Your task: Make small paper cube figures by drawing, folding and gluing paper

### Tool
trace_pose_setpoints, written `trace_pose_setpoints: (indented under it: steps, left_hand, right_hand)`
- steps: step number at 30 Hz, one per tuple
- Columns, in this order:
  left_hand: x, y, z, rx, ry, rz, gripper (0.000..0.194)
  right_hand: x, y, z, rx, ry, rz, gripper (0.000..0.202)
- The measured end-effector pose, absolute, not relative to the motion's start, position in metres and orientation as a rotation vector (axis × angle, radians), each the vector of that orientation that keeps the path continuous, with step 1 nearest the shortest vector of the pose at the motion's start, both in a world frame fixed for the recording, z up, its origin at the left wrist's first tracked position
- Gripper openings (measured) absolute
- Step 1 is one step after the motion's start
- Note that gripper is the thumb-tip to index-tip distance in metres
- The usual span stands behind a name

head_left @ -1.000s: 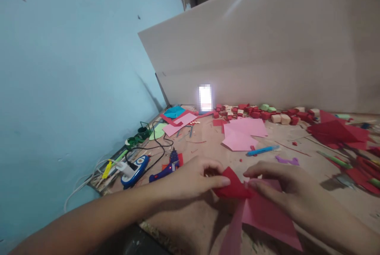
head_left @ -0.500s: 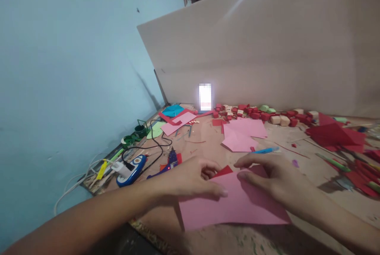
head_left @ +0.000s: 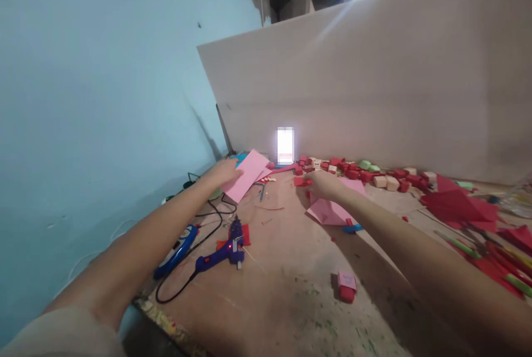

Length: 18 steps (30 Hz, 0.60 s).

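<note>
At the back left of the table, my left hand [head_left: 226, 172] is closed on the edge of a pink paper sheet [head_left: 251, 171], which is tilted up over other papers. My right hand [head_left: 327, 185] reaches to the back middle, its fingertips pinched at the edge of a small red paper piece [head_left: 300, 182]. Beneath that hand and wrist lies more pink paper [head_left: 326, 213], partly covered. Near me on the bare tabletop rests a small red block with a pink top [head_left: 346, 286], apart from both hands.
A blue glue gun [head_left: 220, 253] with a lit red light lies left of centre, its cord looping near the front edge. Beside it is a blue power strip [head_left: 177, 251]. Several red and pale blocks [head_left: 386, 181] line the back board; red papers [head_left: 459, 204] and scissors [head_left: 505, 260] lie right.
Both hands have moved forward and apart from the pink sheet held near me. My left hand carries a pink sheet to the back left. The small block has come into view.
</note>
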State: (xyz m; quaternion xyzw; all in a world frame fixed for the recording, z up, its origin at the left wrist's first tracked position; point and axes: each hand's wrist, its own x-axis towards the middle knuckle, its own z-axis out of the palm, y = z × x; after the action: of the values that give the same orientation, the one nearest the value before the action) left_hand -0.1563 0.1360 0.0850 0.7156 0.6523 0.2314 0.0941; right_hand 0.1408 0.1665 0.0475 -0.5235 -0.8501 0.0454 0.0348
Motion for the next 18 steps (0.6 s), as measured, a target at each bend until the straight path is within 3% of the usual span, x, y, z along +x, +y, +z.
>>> trace_pose_setpoints:
  steps: [5,11,18]
  left_hand:
    - [-0.143,0.119,0.077,2.418,1.972,0.592,0.028]
    - [-0.107,0.091,0.125,2.673,1.839,0.507,0.030]
    - [-0.088,0.043,0.162,2.677,1.656,0.870,0.026]
  right_hand:
    - [0.130,0.190,0.036,-1.752,-2.702,0.129,0.033]
    - [0.123,0.207,0.030,-1.889,-2.645,0.192,0.033]
    - [0.126,0.219,0.032,-1.817,-2.485,0.470,0.034]
